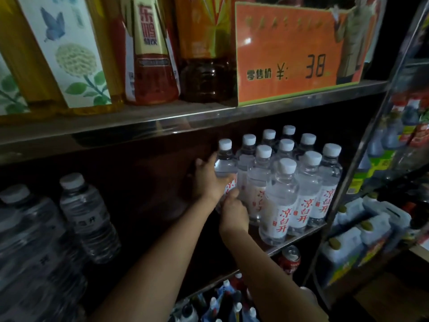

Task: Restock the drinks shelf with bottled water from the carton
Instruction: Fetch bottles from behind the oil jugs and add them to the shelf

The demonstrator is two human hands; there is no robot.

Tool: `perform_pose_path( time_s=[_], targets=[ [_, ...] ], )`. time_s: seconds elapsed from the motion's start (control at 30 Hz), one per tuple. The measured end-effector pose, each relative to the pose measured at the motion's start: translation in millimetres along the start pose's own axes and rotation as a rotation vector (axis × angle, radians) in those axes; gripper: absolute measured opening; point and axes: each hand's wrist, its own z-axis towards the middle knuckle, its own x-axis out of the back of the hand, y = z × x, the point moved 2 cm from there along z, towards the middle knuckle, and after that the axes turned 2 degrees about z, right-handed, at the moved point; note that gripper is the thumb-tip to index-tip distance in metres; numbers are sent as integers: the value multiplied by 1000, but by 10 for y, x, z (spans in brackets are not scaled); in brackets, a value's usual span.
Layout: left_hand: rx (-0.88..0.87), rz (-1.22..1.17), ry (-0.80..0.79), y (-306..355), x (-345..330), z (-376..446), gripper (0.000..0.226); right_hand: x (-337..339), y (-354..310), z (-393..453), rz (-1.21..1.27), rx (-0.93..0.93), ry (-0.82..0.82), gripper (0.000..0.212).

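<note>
Step in hand: seating one more bottle on middle metal shelf (299,238). Left hand (209,180) fingers wrap clear white-capped water bottle with red-lettered label (224,162), just left of standing cluster of same bottles (287,182). Right hand (233,211) fingers curl round its lower body. Carton not in view. Next, likely: set bottle flush against cluster, release, fetch another.

We face dim metal-edged shop shelving (209,117); beside it on our right stands a steel-framed rack (362,159).
</note>
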Motion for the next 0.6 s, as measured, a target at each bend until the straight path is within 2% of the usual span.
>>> perform_pose_path(
  time_s=[0.17, 0.27, 0.33, 0.43, 0.5, 0.53, 0.6],
  targets=[
    [54, -142, 43, -6, -16, -136, 76, 66, 65, -15, 166, -29, -53, 24],
    [186, -103, -24, -36, 7, -253, 63, 124, 123, -108, 321, -82, -125, 31],
    [249, -177, -66, -33, 83, -344, 64, 180, 129, -252, 379, -53, -175, 37],
    [292, -246, -111, 16, 266, -536, 61, 353, 177, -502, 309, 34, -247, 40],
    [286, -264, -131, 69, 412, -717, 52, 502, 267, -685, 238, 80, -308, 21],
    [277, -268, -149, 101, 481, -822, 49, 582, 328, -784, 211, 89, -331, 20],
    [261, -262, -190, 165, 595, -1065, 46, 736, 465, -993, 176, 112, -352, 30]
  ],
)
